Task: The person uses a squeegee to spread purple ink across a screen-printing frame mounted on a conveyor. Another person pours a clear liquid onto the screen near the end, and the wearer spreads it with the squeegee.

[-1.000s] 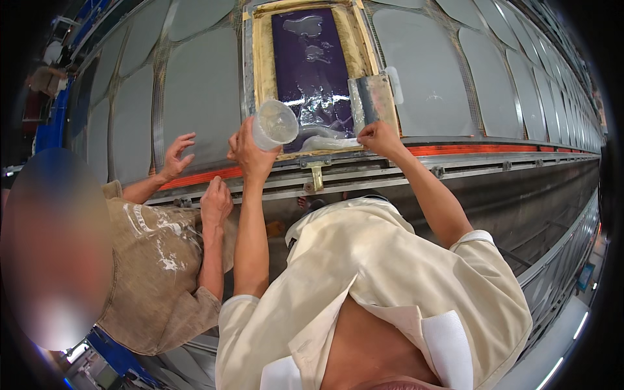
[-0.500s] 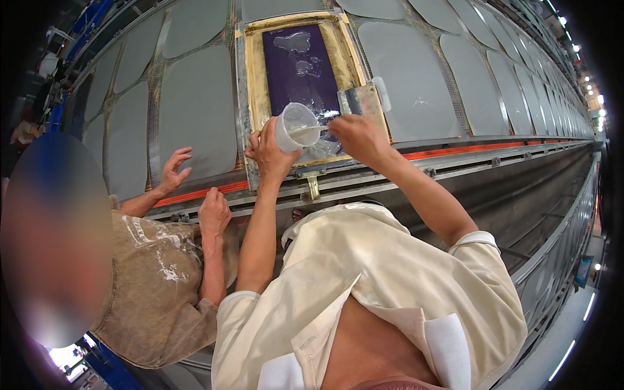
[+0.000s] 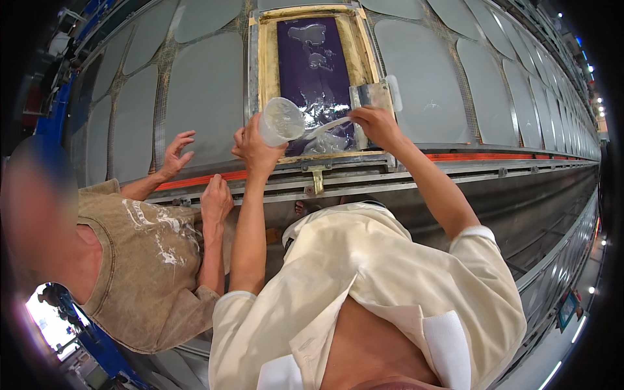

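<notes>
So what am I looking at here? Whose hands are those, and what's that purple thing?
The camera sits on a person's head and looks down, so the cream-sleeved arms coming up from the bottom belong to that person. The picture bends at its edges because the lens is very wide.

The left hand holds a see-through plastic cup, tipped on its side. The right hand holds a white scraper whose end reaches toward the cup's mouth.

In front is a long table of grey panels. On it lies a wooden-edged frame with a purple screen inside, with shiny clear paste on it.

The two hands further left belong to another worker in a stained brown shirt, standing alongside.
</notes>
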`<action>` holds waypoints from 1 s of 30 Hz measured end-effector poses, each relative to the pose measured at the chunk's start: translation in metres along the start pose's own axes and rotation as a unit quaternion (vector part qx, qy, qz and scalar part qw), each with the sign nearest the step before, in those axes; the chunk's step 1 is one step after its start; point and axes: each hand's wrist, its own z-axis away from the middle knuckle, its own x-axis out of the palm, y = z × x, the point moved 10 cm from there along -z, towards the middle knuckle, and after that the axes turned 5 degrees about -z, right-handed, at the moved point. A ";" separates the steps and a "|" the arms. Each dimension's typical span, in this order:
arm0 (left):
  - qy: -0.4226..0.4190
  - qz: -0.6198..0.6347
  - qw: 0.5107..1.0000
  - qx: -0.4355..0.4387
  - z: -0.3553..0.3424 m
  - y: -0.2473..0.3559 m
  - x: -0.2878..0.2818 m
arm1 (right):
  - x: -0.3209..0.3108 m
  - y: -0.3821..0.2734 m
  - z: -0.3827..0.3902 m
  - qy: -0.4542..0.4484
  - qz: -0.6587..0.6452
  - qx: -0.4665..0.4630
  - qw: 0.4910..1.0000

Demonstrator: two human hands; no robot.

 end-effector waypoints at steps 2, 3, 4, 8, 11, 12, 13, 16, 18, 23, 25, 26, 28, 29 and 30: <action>0.018 -0.005 1.000 0.021 0.003 0.000 -0.009 | 0.033 0.008 -0.024 -0.047 -0.023 -0.045 0.998; 0.027 -0.010 0.999 0.032 0.003 0.001 -0.015 | 0.048 0.010 -0.036 -0.069 -0.037 -0.069 0.995; 0.030 -0.005 0.999 0.040 0.003 0.000 -0.019 | 0.061 0.018 -0.045 -0.076 -0.032 -0.070 0.994; 0.030 0.014 0.998 0.050 0.008 -0.007 -0.025 | 0.089 0.035 -0.064 -0.120 0.012 -0.063 0.991; 0.023 0.021 0.999 0.039 0.012 -0.009 -0.021 | 0.089 0.061 -0.048 -0.166 0.084 0.013 0.982; 0.021 0.023 0.999 0.036 0.014 -0.008 -0.018 | 0.085 0.072 -0.034 -0.171 0.089 0.041 0.980; 0.022 0.018 0.999 0.030 0.016 -0.010 -0.017 | 0.075 0.063 -0.022 -0.178 0.094 0.063 0.978; 0.014 0.022 0.999 0.030 0.018 -0.002 -0.006 | 0.051 0.065 0.025 -0.162 0.093 0.115 0.976; 0.007 0.026 0.999 0.033 0.018 -0.002 0.002 | 0.047 0.067 0.044 -0.138 0.063 0.151 0.977; 0.012 0.027 0.997 0.076 0.014 0.000 0.011 | 0.048 0.088 0.079 -0.089 -0.097 0.334 0.934; 0.019 0.012 0.995 0.094 0.011 0.000 0.012 | 0.044 0.087 0.085 -0.073 -0.159 0.399 0.900; 0.021 -0.002 0.995 0.099 0.010 -0.002 0.012 | 0.037 0.080 0.083 -0.065 -0.171 0.405 0.896; 0.024 -0.025 0.994 0.105 0.009 -0.006 0.014 | 0.018 0.064 0.075 -0.044 -0.174 0.396 0.900; 0.024 -0.034 0.993 0.106 0.008 -0.008 0.016 | 0.007 0.055 0.068 -0.032 -0.166 0.380 0.909; 0.024 -0.042 0.993 0.107 0.007 -0.008 0.018 | -0.001 0.048 0.063 -0.021 -0.157 0.364 0.918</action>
